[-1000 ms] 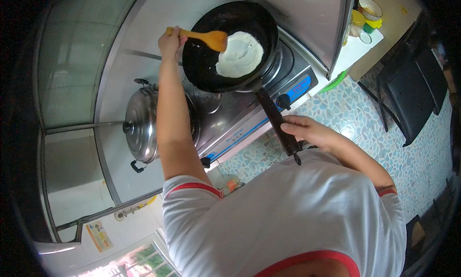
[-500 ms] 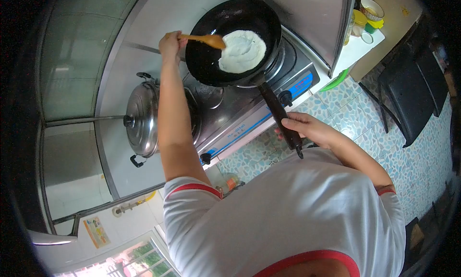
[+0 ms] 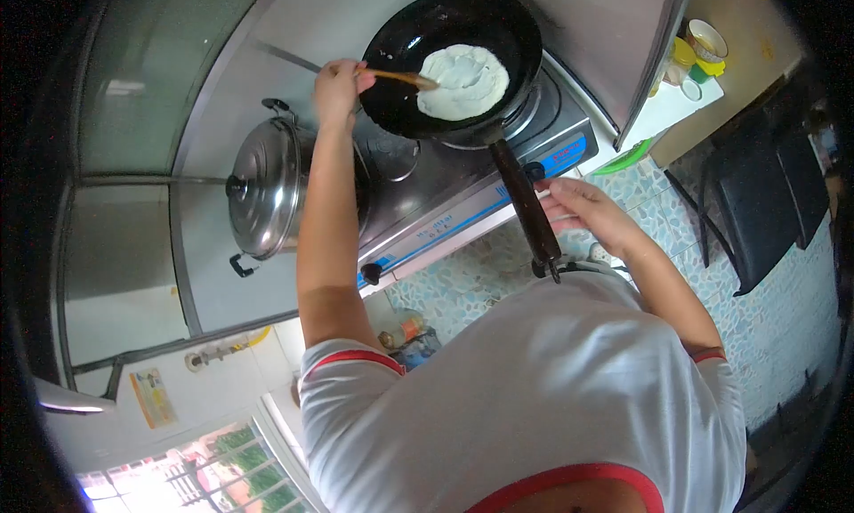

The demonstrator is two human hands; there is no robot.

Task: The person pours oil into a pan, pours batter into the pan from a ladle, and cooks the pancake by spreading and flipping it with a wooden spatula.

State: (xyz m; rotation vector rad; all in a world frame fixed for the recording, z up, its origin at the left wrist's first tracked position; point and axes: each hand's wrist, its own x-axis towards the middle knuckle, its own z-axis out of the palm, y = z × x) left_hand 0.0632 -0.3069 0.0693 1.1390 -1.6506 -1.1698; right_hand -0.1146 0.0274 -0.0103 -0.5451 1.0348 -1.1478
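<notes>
My left hand point(image 3: 338, 90) is closed around the handle of a wooden spatula point(image 3: 400, 75). The spatula's blade rests at the left edge of a white, roundish, pancake-like sheet of food point(image 3: 463, 81) lying in a black wok point(image 3: 391, 46). The wok tilts over the right burner, its long dark handle point(image 3: 527, 201) pointing back at my body. Beside that handle is my right hand point(image 3: 583, 210), fingers apart and gripping nothing. Its fingertips are close to the handle and the stove's right knob point(image 3: 534, 170); whether they touch either is unclear.
A lidded steel pot point(image 3: 267, 188) stands at the stove's left side. The gas stove point(image 3: 427, 224) has another knob point(image 3: 371, 273) at the left front. Jars and a bowl point(image 3: 707, 40) sit on a white counter at right. A black chair point(image 3: 756, 210) stands on the patterned floor.
My right hand has let go of the wok handle and shifted up and right beside it, fingers opening. My left hand has moved slightly right with the spatula, whose blade has turned edge-on.
</notes>
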